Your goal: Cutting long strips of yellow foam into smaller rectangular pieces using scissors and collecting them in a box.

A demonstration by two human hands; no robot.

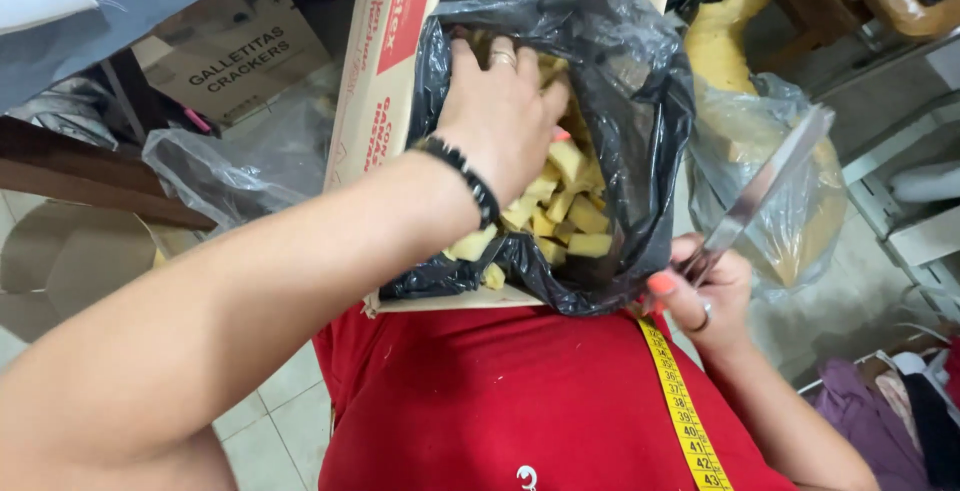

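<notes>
**Hand in the foam box, scissors held aside**

On the far left, a clear bag (235, 166) lay crumpled below a small carton (235, 56), well apart from the work. Next came the person's left hand (500, 116), reaching over the big box (385, 71) and down into the black bag (610, 81) that lined it. The fingers were curled among the yellow foam pieces (565, 206); I could not tell whether they had closed on one, since the back of the hand hid them. The foam lay heaped inside the bag, and one piece (493, 276) sat right at the near lip. The box rested against the red shirt (500, 401), with a yellow tape measure (685, 411) hanging down it. To the right, the right hand (705, 291) was clenched on the handles of scissors (760, 186), blades pointing up and away, beside a second clear bag (790, 201) holding foam.

The risks, as I judged them: the piece at the lip could drop to the floor if the bag shifted, and the blades could snag that thin plastic if the hand swung.
</notes>
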